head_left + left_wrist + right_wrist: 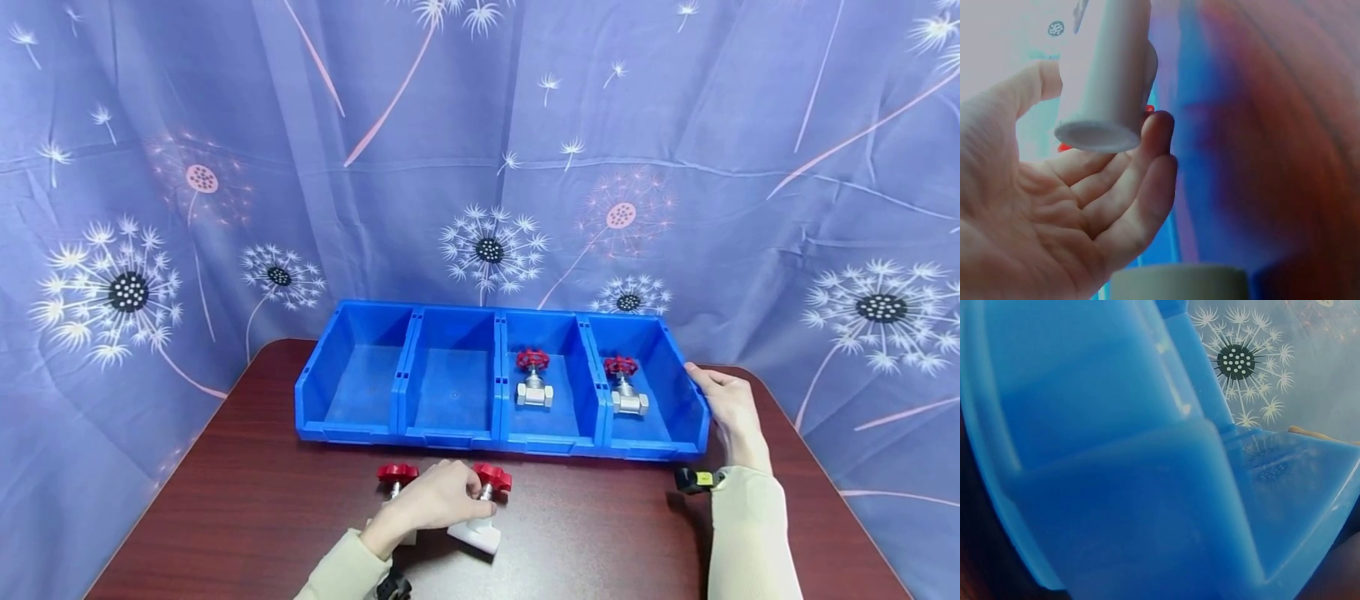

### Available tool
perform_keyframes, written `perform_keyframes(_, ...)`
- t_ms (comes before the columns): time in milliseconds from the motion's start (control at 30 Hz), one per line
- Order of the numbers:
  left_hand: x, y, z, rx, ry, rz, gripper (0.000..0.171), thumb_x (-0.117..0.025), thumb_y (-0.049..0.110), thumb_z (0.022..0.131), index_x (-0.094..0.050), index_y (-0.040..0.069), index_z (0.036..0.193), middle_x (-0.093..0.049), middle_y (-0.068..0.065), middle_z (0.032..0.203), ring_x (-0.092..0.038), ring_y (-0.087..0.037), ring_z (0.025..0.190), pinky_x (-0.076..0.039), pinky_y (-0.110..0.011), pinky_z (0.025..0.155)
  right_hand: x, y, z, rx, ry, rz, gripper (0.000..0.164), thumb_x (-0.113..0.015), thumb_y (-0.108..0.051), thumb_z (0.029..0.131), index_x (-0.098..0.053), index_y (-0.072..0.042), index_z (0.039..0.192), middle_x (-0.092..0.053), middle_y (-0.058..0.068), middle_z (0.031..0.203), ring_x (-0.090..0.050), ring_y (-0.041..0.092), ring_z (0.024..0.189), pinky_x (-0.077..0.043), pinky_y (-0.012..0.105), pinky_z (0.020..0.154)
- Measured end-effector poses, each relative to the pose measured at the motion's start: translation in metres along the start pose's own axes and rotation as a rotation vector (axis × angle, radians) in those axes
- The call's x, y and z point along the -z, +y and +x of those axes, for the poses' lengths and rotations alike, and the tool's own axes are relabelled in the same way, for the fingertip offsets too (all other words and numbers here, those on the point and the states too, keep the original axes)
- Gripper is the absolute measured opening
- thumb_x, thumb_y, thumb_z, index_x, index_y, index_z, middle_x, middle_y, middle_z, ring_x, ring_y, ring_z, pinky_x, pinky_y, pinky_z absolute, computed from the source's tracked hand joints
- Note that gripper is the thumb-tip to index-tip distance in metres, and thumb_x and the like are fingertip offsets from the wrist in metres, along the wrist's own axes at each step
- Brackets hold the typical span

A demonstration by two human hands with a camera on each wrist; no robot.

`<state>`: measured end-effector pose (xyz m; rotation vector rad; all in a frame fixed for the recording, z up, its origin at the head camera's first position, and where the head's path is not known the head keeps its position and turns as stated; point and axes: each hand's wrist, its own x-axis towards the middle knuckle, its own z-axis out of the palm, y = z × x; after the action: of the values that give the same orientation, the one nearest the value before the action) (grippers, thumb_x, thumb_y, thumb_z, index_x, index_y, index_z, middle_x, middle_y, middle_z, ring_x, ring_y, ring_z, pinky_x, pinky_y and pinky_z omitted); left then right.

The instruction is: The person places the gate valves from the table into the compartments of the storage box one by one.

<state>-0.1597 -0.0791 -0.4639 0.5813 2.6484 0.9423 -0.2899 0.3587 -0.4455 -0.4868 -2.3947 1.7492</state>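
Observation:
My left hand point(438, 498) pinches a white valve with a red handwheel point(492, 477) above the table. In the left wrist view, its white pipe end point(1104, 94) shows between thumb and fingers. A second valve with a red handwheel point(397, 473) stands beside it, partly hidden by the hand. My right hand point(737, 412) touches the outside of the right wall of a blue four-part bin point(549, 446); some of its fingers are hidden. Inside the two right compartments lie metal valves with red handwheels, one point(535, 392) in the third and one point(628, 400) in the rightmost.
The bin stands across the back of the brown table point(592, 525), before a blue dandelion-print curtain point(405, 200). Dividers point(498, 375) separate its compartments. A black wrist camera point(686, 481) juts out beside the right wrist, close to the bin's front corner.

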Motion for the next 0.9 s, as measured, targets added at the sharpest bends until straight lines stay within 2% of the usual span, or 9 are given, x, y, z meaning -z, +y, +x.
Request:
perform_keyframes(200,0.007,0.001,0.001,-0.029,0.025,-0.032,0.039,-0.072,0.036,0.082,-0.044,0.022,0.058,-0.029,0.015,0.05,-0.029,-0.001,0.047,-0.021,-0.02,0.043,0.001,0.0,0.0,0.002,0.019,-0.01,0.07,-0.07,-0.048,0.087,-0.06,0.009,0.126,-0.065,-0.013,0.075,-0.062,0.005,0.067,-0.053,0.022,0.06)
perform_keyframes(400,0.016,0.001,-0.001,-0.01,0.036,-0.097,0.029,-0.073,0.036,0.083,-0.057,0.02,0.064,-0.038,0.012,0.053,-0.035,-0.003,0.049,-0.024,-0.02,0.044,0.0,0.0,0.002,-0.006,0.004,-0.021,0.074,-0.069,-0.051,0.087,-0.057,0.008,0.131,-0.066,-0.008,0.08,-0.063,0.007,0.069,-0.054,0.024,0.061)
perform_keyframes(633,0.022,0.0,-0.002,-0.012,0.043,-0.068,0.032,-0.073,0.036,0.082,-0.054,0.02,0.062,-0.038,0.012,0.053,-0.037,-0.003,0.049,-0.026,-0.021,0.044,0.0,0.0,0.004,0.007,-0.01,-0.031,0.072,-0.068,-0.052,0.087,-0.06,0.007,0.127,-0.068,-0.005,0.083,-0.064,0.008,0.069,-0.054,0.025,0.061)
perform_keyframes(767,0.026,-0.002,0.0,-0.017,0.053,-0.067,0.026,-0.073,0.036,0.083,-0.061,0.02,0.067,-0.045,0.011,0.055,-0.042,-0.005,0.052,-0.029,-0.022,0.046,0.001,-0.001,0.003,0.0,0.005,-0.056,0.074,-0.067,-0.053,0.087,-0.058,0.007,0.13,-0.068,-0.001,0.089,-0.062,0.007,0.071,-0.053,0.023,0.062)
perform_keyframes(900,0.032,-0.003,0.0,-0.016,0.068,-0.061,0.025,-0.073,0.038,0.084,-0.063,0.02,0.07,-0.05,0.01,0.058,-0.044,-0.007,0.057,-0.032,-0.023,0.049,0.001,-0.001,0.001,0.003,0.009,-0.034,0.069,-0.069,-0.051,0.087,-0.063,0.005,0.125,-0.068,-0.007,0.08,-0.063,0.007,0.068,-0.054,0.024,0.061)
